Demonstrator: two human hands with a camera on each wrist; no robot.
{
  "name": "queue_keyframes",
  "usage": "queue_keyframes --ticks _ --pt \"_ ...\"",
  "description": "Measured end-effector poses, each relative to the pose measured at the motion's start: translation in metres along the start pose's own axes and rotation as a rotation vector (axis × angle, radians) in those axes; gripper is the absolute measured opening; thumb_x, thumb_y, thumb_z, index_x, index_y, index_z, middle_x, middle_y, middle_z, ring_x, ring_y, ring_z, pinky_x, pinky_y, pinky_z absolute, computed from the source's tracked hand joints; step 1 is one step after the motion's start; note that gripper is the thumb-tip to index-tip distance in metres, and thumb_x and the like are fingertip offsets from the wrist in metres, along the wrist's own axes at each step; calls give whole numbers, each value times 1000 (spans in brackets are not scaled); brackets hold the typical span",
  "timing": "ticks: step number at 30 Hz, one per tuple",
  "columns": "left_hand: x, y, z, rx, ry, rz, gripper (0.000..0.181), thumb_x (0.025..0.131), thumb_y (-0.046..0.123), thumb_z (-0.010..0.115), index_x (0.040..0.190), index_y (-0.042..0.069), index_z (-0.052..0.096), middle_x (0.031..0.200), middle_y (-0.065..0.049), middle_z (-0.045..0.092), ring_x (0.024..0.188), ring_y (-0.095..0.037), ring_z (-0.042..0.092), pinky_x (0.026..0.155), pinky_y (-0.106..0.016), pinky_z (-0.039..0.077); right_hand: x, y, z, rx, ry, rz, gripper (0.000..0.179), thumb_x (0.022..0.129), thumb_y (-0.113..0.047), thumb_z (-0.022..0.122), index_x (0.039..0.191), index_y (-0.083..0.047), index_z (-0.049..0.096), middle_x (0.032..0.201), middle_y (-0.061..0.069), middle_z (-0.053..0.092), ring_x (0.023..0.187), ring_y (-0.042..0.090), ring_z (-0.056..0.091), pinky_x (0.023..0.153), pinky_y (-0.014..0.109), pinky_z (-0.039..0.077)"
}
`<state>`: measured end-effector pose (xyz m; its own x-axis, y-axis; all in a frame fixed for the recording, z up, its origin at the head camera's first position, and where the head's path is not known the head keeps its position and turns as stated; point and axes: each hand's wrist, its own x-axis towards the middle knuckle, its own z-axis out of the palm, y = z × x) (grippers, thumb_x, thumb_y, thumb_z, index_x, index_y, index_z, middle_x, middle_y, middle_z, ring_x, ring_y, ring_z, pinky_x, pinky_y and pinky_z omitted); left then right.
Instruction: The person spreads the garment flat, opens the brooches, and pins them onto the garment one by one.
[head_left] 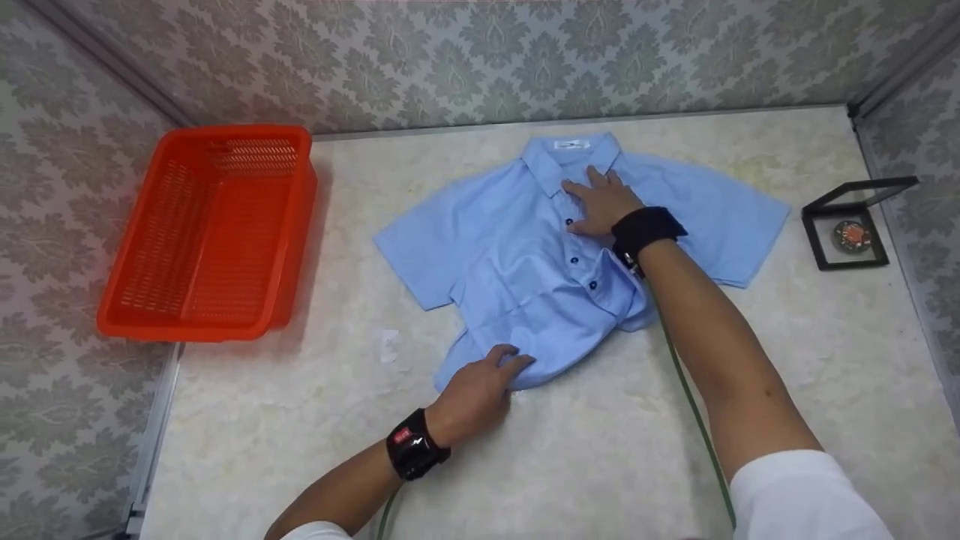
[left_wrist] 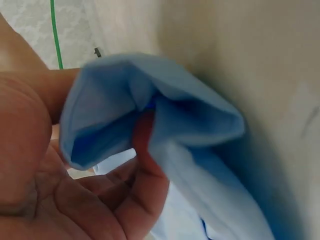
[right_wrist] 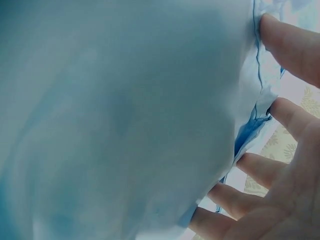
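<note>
A light blue short-sleeved shirt (head_left: 495,247) with dark buttons lies front up, its collar (head_left: 544,169) toward the back wall. My left hand (head_left: 476,394) pinches the bottom hem at the front left; in the left wrist view the hem cloth (left_wrist: 115,85) folds over between thumb and fingers. On the chest just below the collar, my right hand (head_left: 606,204) rests with fingers spread, pressing beside the button row. The right wrist view shows its fingers (right_wrist: 262,170) straight against the cloth. The shirt's lower right part is bunched up under the right wrist.
A red plastic basket (head_left: 289,277) stands at the left of the table (head_left: 600,457). At the right sits a small black frame box (head_left: 851,264) with its lid raised and a round object (head_left: 853,236) inside. Green cords (head_left: 694,405) run along both arms. Patterned walls enclose the table.
</note>
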<state>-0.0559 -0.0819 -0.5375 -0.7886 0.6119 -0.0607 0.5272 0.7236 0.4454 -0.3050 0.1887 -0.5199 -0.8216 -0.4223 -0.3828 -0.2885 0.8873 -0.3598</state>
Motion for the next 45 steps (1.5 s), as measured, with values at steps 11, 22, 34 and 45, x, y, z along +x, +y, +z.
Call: queue_keyframes --ticks 11,22,34,45 --pt "-16 -5 -4 -259 -40 -21 66 87 -7 59 147 19 49 135 -7 50 84 -14 60 69 -27 49 4 0 1 -24 -13 12 79 99 -40 58 162 -17 18 163 32 0 144 61 -1 113 70 14" --pt "-24 -5 -5 -391 -48 -13 76 85 -6 63 150 27 44 140 -2 45 110 -15 56 86 -30 50 2 -1 -1 -29 2 10 78 99 -43 56 162 -17 18 163 31 0 144 61 -1 114 70 13" --pt "-34 -2 -8 -572 -98 -38 79 88 8 69 154 34 34 146 6 42 133 -12 42 107 -38 40 3 3 0 -20 28 -3 79 99 -43 58 162 -17 19 163 31 1 143 62 0 113 70 13" --pt "-39 -10 -2 -528 -88 -62 76 93 21 71 157 26 29 151 2 40 132 -12 44 106 -36 41 5 1 0 -27 22 -1 79 99 -43 58 162 -14 20 162 33 2 143 62 1 114 69 15"
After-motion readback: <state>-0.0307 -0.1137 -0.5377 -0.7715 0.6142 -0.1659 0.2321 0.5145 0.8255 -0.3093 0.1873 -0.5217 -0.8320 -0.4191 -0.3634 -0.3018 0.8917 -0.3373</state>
